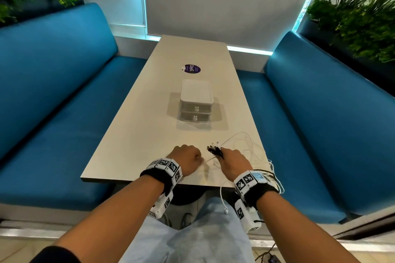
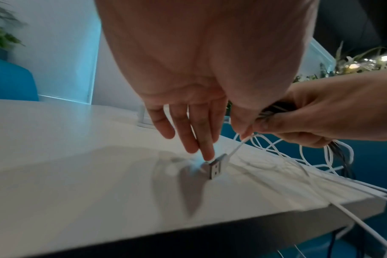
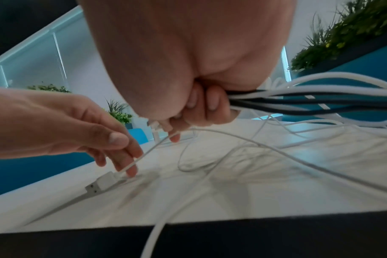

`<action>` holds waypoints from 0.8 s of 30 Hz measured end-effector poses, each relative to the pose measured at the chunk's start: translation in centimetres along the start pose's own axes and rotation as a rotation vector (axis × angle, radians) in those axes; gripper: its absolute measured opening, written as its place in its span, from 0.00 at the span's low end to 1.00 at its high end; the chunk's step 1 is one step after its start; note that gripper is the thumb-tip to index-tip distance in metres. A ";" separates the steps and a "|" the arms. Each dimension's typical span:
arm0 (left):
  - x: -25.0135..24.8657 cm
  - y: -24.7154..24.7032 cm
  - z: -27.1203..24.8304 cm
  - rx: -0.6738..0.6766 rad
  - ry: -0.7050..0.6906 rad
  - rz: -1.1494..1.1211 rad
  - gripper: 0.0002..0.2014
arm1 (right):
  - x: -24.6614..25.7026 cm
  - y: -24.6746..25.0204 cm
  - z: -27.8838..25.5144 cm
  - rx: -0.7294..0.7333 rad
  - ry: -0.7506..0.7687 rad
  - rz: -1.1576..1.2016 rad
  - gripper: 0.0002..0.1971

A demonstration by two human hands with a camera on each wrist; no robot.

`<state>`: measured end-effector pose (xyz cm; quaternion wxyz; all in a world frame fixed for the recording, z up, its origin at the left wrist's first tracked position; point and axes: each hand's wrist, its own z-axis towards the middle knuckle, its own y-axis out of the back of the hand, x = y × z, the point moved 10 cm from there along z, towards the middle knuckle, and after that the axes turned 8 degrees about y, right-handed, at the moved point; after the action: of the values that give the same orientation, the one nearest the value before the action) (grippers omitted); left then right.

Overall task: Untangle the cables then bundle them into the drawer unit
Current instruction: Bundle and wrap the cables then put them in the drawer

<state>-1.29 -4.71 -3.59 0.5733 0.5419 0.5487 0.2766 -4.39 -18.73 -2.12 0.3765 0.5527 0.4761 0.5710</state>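
Observation:
Near the table's front edge my left hand [image 1: 192, 159] pinches a white cable just behind its USB plug [image 2: 216, 166], which touches the tabletop; the other fingers point down beside it. To its right, my right hand [image 1: 227, 159] grips a bundle of black and white cables [image 3: 298, 97] in a fist, with their connector ends [image 1: 214, 150] sticking out forward. Loose white loops [image 1: 248, 145] trail from the bundle across the table's right side. The white two-drawer unit [image 1: 196, 102] stands mid-table with both drawers pushed in, well beyond both hands.
The beige table [image 1: 139, 145] is long and narrow, with blue benches on the left [image 1: 64, 102] and right [image 1: 310, 124]. One white cable [image 1: 222, 196] hangs over the front edge toward my lap. A purple round sticker [image 1: 192, 69] lies behind the drawers.

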 end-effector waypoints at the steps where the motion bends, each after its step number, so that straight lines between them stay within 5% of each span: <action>1: 0.5 0.5 0.1 -0.022 0.008 -0.072 0.17 | 0.3 0.5 0.0 -0.019 0.021 0.016 0.14; 5: 0.3 4.0 -0.3 -0.183 -0.050 -0.573 0.23 | 2.7 1.4 0.1 -0.042 0.103 0.086 0.13; 7: -1.4 4.6 -0.8 -0.170 -0.120 -0.638 0.26 | 4.0 1.1 0.2 -0.012 0.132 0.118 0.14; 13: -3.1 5.7 -1.9 -0.367 -0.096 -0.117 0.18 | 6.4 0.7 0.4 0.111 0.148 0.214 0.11; 24: -2.0 6.7 -1.5 -0.388 0.081 -0.062 0.22 | 7.7 0.3 0.9 0.142 0.185 0.394 0.11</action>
<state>-1.34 -4.30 3.57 0.6525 0.3927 0.5243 0.3809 -4.32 -11.37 0.21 0.1726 0.6053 0.4302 0.6471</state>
